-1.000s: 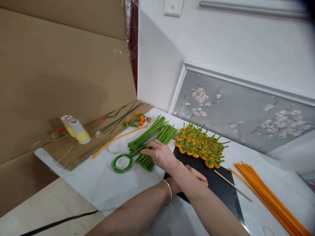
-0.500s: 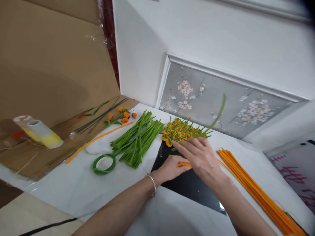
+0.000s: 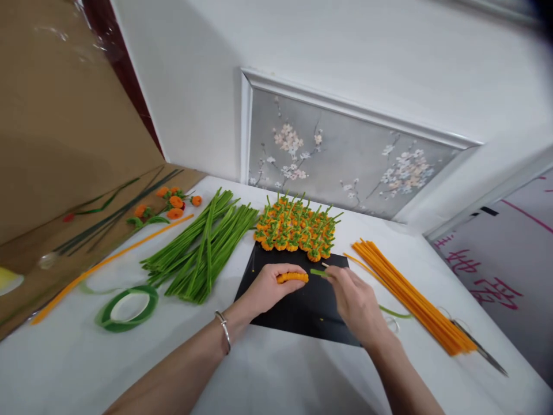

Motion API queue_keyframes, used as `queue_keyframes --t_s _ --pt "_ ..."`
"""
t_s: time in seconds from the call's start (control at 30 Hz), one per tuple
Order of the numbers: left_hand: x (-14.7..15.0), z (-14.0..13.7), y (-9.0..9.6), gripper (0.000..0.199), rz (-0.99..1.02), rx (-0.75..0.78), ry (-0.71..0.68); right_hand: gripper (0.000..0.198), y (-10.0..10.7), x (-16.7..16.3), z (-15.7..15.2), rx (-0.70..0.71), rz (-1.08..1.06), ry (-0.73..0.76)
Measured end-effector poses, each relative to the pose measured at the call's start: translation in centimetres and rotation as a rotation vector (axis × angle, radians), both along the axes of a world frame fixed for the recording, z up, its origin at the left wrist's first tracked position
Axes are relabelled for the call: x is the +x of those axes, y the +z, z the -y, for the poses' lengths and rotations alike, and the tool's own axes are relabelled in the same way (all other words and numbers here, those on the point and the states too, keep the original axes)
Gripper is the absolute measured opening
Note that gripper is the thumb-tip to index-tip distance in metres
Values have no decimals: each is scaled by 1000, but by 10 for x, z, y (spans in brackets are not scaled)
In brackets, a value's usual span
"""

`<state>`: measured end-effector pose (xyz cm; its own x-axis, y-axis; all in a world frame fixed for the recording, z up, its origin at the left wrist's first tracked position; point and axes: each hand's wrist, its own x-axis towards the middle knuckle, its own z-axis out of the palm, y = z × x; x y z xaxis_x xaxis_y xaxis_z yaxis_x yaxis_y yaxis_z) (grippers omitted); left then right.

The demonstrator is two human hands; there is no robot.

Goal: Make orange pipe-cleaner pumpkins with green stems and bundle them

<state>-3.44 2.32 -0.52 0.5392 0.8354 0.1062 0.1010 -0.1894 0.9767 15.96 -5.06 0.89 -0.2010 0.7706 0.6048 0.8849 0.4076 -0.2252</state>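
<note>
My left hand (image 3: 268, 290) pinches an orange ridged flower head (image 3: 294, 278), apparently bent from fuzzy chenille stem, above a black board (image 3: 298, 314). Just to its right, my right hand (image 3: 356, 300) has its fingers closed on a green chenille stem (image 3: 318, 272). The stem's tip points at the orange piece, with a small gap between them, and its far end comes out beyond the wrist. A thin pale tip (image 3: 325, 265) also shows by the right fingers; I cannot tell what it is. Behind both hands lie several finished orange flowers (image 3: 298, 227) with short green stems.
Left of the board are a pile of green chenille stems (image 3: 201, 248) and a roll of green tape (image 3: 129, 308). Orange chenille stems (image 3: 410, 297) lie to the right, with scissors (image 3: 479, 346) beside them. A white wall panel (image 3: 207, 104) rises behind.
My right hand has drawn back from the flower pile toward me, and the green stem now lies low beside the orange piece. My left hand still holds that piece. The view has shifted.
</note>
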Motion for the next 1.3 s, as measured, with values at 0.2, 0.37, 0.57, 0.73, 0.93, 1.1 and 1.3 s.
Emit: queue_keyframes --t_s 0.2,0.37,0.57,0.73,0.93,1.1,1.3 --pt "0 -3 0 21 -10 -41 34 24 -28 -1 2 184 -110 -47" --pt "1 -4 -1 26 1 -100 36 26 -28 2 1 217 -97 -68" --pt "3 -4 0 27 -14 -136 7 27 -28 0 0 187 -95 -64" --pt "6 0 -2 27 -88 -140 -41 25 -28 -5 -2 139 -77 -16" --pt "2 -3 -1 60 -188 -50 -44 18 -32 3 -5 111 -138 5" --pt "-1 -6 0 26 -210 83 0 16 -37 11 -4 108 -164 -23" --pt "0 -4 -3 12 -205 158 36 15 -35 8 -3 112 -163 -7"
